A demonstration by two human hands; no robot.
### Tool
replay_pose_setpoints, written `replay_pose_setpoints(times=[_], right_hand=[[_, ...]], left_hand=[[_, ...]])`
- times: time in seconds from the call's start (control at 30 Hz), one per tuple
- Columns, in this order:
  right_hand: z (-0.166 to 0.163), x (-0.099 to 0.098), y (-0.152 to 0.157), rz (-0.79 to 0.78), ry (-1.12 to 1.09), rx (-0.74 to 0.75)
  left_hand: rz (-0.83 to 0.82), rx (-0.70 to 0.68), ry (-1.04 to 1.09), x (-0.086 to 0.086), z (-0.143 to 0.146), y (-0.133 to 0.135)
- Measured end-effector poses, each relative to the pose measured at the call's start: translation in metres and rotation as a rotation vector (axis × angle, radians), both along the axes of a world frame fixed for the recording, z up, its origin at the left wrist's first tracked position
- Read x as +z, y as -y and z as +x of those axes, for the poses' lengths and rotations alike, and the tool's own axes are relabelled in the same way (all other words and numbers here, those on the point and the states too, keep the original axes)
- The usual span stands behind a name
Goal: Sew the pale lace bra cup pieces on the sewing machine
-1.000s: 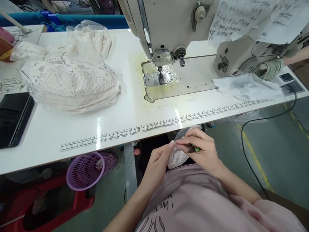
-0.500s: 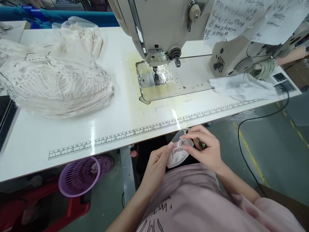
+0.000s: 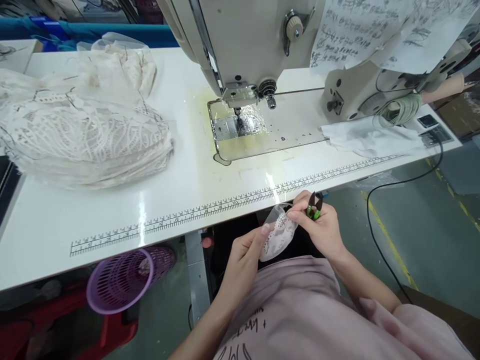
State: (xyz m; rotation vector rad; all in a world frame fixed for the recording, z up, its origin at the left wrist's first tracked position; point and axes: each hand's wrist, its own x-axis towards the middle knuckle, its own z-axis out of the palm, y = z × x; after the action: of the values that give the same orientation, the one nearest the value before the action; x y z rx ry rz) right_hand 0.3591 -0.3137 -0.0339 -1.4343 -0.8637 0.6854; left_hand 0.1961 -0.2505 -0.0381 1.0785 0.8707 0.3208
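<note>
A small piece of white lace and sheer fabric (image 3: pixel 280 237) hangs over my lap, just below the table's front edge. My left hand (image 3: pixel 245 255) pinches its left side between thumb and fingers. At its upper right edge, the thumb and a finger of my right hand (image 3: pixel 323 231) are pinched together on the fabric. Thread snips (image 3: pixel 314 207) with dark blades and green handles are tucked in that same right hand, the blades pointing up, away from me. The ends of their handles are hidden by my fingers.
A sewing machine (image 3: pixel 240 45) stands over the white table (image 3: pixel 180 165), which has a printed ruler along its front. A heap of white lace (image 3: pixel 86 135) lies at left. White cloth (image 3: pixel 369 137) lies right. A purple basket (image 3: pixel 120 285) is below the table.
The snips have turned up in my right hand, so their blades now show clearly. My right fingers have closed in on the fabric's edge. My left hand keeps its hold.
</note>
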Motion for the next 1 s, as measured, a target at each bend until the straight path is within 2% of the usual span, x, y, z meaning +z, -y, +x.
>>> replay_pose_setpoints(times=[0.13, 0.3, 0.43, 0.6, 0.77, 0.93, 1.0], right_hand=[[-0.002, 0.002, 0.002, 0.046, 0.177, -0.077], [-0.006, -0.004, 0.006, 0.106, 0.342, 0.064], [-0.007, -0.007, 0.005, 0.145, 0.31, 0.115], [-0.005, -0.002, 0.001, 0.045, 0.177, 0.003], [-0.002, -0.003, 0.002, 0.046, 0.157, -0.07], [0.0, -0.008, 0.007, 0.095, 0.275, 0.089], [-0.001, -0.009, 0.007, 0.117, 0.326, 0.106]], left_hand=[[0.037, 0.022, -0.023, 0.004, 0.002, -0.001], [0.091, 0.019, -0.048, 0.012, 0.006, -0.002], [0.116, 0.008, -0.056, 0.016, 0.008, -0.002], [0.073, -0.003, -0.061, 0.012, 0.008, 0.0], [0.07, 0.007, -0.07, 0.008, 0.008, 0.001], [0.093, 0.014, -0.072, 0.009, 0.01, 0.0], [0.105, 0.01, -0.066, 0.011, 0.01, 0.0]])
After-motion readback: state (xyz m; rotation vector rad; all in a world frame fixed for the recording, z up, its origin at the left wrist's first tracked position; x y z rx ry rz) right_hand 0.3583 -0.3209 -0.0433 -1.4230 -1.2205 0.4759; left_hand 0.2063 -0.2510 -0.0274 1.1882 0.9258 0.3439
